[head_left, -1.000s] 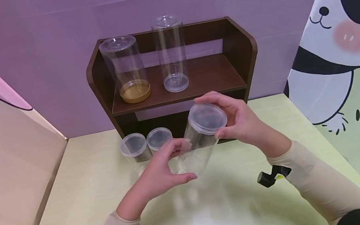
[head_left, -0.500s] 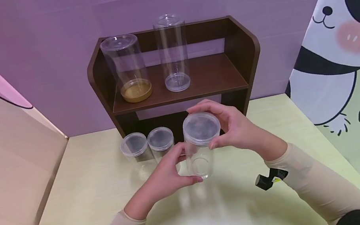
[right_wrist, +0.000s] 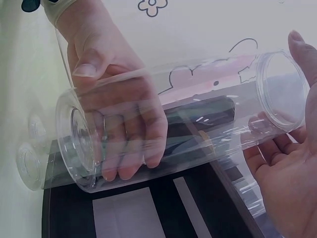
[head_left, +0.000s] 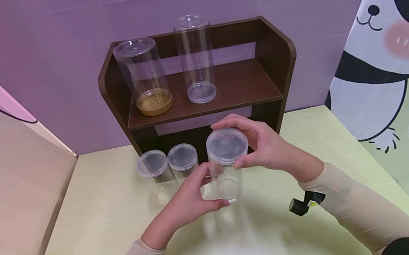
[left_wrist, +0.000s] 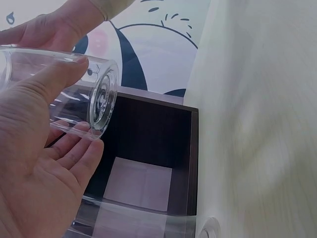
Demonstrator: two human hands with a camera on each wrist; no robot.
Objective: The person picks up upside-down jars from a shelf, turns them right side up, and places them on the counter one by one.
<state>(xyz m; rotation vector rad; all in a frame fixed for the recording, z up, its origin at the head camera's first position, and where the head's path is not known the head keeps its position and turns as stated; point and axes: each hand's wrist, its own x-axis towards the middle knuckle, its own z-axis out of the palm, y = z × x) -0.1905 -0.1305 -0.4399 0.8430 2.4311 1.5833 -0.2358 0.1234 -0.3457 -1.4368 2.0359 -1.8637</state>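
Note:
A clear plastic jar (head_left: 227,182) with a translucent lid stands nearly upright between my hands, in front of the shelf. My left hand (head_left: 186,201) grips its lower part, thumb on the near side. My right hand (head_left: 269,145) holds the jar near its lid, fingers behind and thumb in front. In the left wrist view the base of the jar (left_wrist: 103,101) is off the table. The right wrist view shows the left fingers through the clear wall. Two smaller lidded jars, a left one (head_left: 152,164) and a right one (head_left: 182,158), stand beside my left hand.
A dark brown two-tier shelf (head_left: 237,80) stands at the back of the pale table (head_left: 98,201). Its upper tier bears a wide clear jar with a gold base (head_left: 154,103) and a tall narrow clear jar (head_left: 196,65). Printed cloth panels close off both sides.
The held jar has gone from tilted to nearly upright, its base swinging right and its lid moving left and slightly down. Both hands kept their hold, and the last half second shows little movement.

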